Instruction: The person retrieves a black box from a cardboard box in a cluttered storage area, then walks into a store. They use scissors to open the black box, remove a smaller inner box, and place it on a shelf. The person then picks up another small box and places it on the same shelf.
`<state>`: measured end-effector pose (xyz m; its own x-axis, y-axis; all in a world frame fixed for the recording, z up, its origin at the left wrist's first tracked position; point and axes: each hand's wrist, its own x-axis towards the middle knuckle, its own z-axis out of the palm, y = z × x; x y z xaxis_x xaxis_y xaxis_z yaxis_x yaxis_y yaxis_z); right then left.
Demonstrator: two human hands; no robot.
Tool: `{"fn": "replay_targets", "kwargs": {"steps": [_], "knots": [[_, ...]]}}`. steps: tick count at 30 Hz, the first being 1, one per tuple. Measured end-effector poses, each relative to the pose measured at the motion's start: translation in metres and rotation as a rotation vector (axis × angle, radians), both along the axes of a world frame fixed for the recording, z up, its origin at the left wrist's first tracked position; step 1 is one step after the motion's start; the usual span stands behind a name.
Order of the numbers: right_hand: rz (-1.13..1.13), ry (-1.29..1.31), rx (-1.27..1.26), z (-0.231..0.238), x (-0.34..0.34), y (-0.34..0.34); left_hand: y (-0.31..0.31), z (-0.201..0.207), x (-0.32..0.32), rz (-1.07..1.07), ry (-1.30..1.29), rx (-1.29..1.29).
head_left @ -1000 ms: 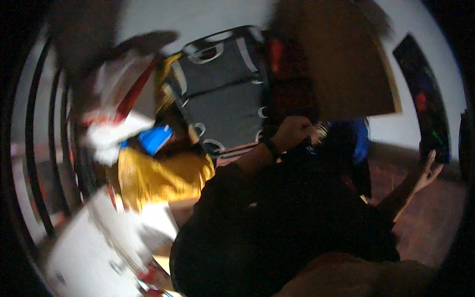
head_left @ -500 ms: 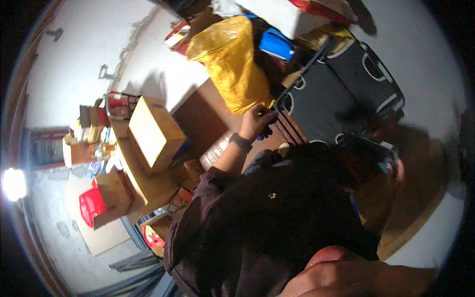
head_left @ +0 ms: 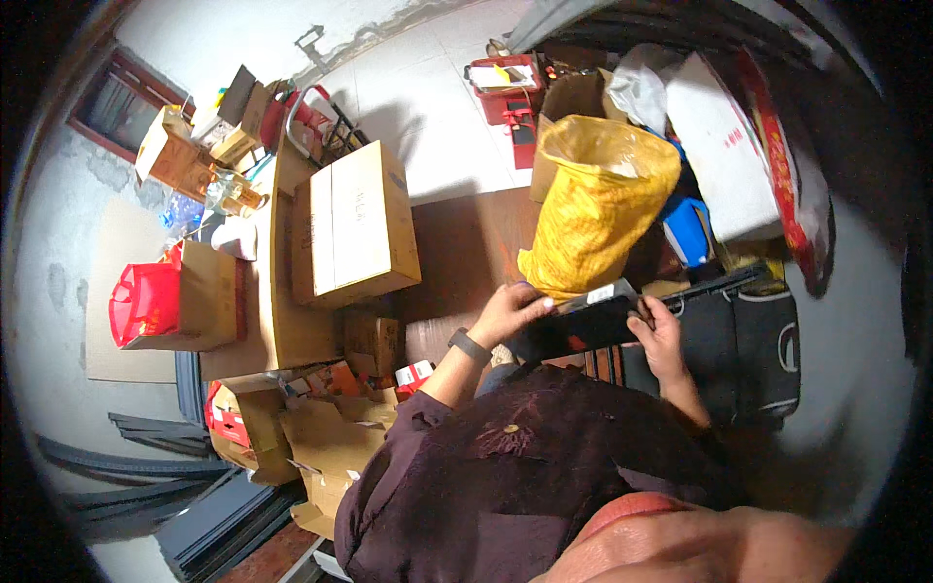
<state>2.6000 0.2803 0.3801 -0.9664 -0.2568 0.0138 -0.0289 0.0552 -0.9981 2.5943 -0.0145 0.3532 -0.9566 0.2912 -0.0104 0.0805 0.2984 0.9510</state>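
"From the left of the frame?"

"Red bag (head_left: 146, 303) first, then a big tan carton (head_left: 355, 223) left of centre."

"And next?"

"Flat black package (head_left: 581, 319), just right of centre, below a yellow sack (head_left: 603, 209). Looks stiff and fairly light, perhaps slick on the smooth face; hard to judge weight for sure. Best taken by both ends, with thumbs on top."

"Poses?"

"Left hand (head_left: 505, 312), angled up from lower centre, with thumb stretched toward the package's left end; impossible to tell whether closed on it. Right hand (head_left: 662, 340), farther right, raised, with thumb and fingertips pinched on the right corner."

"Beyond?"

"Dark padded panel (head_left: 763, 340), right of frame, with pale trim."
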Motion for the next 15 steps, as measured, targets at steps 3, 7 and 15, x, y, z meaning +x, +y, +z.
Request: {"fn": "replay_targets", "kwargs": {"steps": [3, 7, 15], "knots": [[0.131, -0.076, -0.111, 0.007, -0.057, -0.084, -0.055, 0.007, -0.023, -0.036, 0.100, -0.318], [0.267, 0.004, -0.047, 0.018, -0.122, -0.158, -0.109, 0.012, -0.064, 0.081, 0.049, -0.297], [0.307, -0.288, -0.128, -0.029, -0.244, -0.243, -0.204, -0.012, -0.145, 0.544, 0.154, -0.164]]}}
